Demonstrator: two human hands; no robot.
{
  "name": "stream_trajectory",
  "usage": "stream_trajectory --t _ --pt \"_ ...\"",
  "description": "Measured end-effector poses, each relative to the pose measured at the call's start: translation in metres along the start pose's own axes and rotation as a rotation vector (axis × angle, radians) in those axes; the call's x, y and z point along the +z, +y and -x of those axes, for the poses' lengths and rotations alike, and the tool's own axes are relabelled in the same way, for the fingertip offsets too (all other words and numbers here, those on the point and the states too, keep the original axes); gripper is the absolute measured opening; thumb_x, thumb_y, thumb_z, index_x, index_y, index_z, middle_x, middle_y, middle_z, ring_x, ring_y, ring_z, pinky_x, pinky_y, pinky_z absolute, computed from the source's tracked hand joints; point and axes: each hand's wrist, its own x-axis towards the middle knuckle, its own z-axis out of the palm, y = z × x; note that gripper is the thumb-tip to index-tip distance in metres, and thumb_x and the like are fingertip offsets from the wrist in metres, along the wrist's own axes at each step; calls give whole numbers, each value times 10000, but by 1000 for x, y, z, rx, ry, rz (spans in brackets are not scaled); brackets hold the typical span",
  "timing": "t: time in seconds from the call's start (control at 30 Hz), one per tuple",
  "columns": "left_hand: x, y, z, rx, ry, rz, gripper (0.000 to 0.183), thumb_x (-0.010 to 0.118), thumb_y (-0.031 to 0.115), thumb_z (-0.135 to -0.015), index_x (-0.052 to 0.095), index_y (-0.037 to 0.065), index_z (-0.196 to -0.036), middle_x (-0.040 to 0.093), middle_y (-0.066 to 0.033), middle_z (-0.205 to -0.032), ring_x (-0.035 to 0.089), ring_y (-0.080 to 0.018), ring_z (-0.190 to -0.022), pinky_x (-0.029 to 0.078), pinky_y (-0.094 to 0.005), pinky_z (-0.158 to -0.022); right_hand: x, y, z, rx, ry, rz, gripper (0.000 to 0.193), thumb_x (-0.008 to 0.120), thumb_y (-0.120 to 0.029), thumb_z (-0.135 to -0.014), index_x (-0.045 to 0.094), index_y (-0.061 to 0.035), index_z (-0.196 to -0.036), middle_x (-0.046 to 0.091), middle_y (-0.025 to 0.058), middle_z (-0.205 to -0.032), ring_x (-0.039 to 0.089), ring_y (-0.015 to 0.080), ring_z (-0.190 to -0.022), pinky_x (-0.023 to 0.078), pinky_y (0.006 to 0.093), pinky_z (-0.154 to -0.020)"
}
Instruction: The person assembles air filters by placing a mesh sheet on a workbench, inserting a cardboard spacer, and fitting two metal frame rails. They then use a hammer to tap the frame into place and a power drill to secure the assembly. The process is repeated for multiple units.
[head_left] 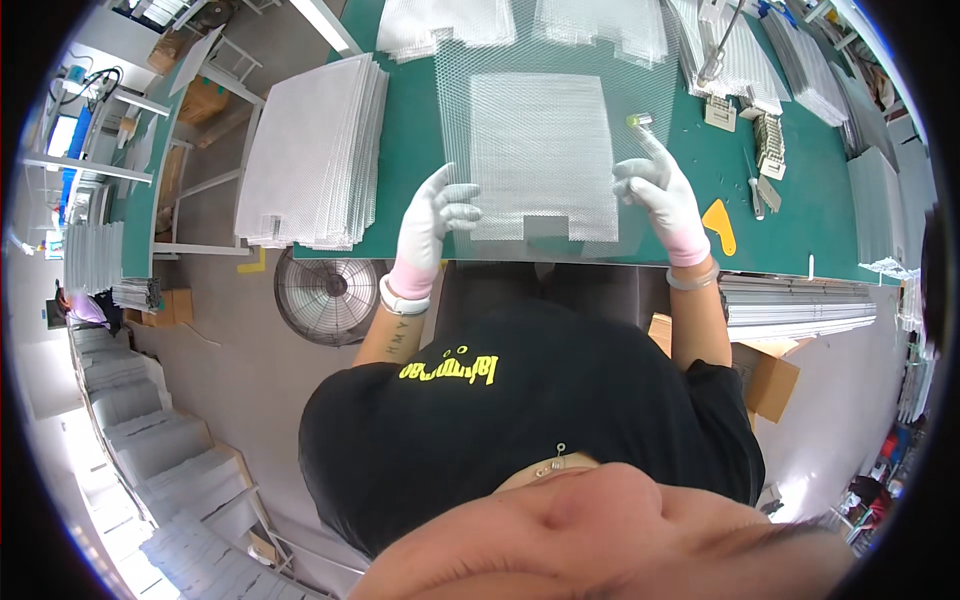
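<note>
Hands: left hand (432,215) spread, released; right hand (660,195) half-curled, index extended, grip unclear.
Mesh panel (540,150): between both.
Green-silver piece (638,121): at right index fingertip.
Panel stack (308,140): left of left hand.
Yellow scraper (717,218): right of right hand.

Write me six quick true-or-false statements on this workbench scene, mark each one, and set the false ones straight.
1. The left hand and the right hand are gloved in white. True.
2. The yellow scraper lies to the left of the left hand. False: it lies to the right of the right hand.
3. White mesh with a notch in its near edge lies between the two hands. True.
4. The tabletop is red. False: it is green.
5. A stack of white sheets stands to the left of the left hand. True.
6. The right hand is closed in a fist. False: its index finger is stretched out.
</note>
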Motion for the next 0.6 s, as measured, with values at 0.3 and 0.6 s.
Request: stream_trajectory --t 0.3,0.6 --pt "38 -27 -31 111 254 -1080 700 724 289 -891 441 -31 -1446 698 -225 -1058 694 -376 -929 561 -398 -823 6 41 -20 -124 296 968 901 719 -146 -871 200 -33 -1600 726 113 -935 702 242 -790 553 346 -727" --pt "26 -50 -48 -190 178 -1179 711 691 347 -907 417 27 -1480 686 -240 -1138 678 -398 -1005 543 -454 -867 1 70 -36 24 301 1114 882 738 -255 -875 257 -58 -1588 704 168 -1054 691 337 -918 544 413 -816"
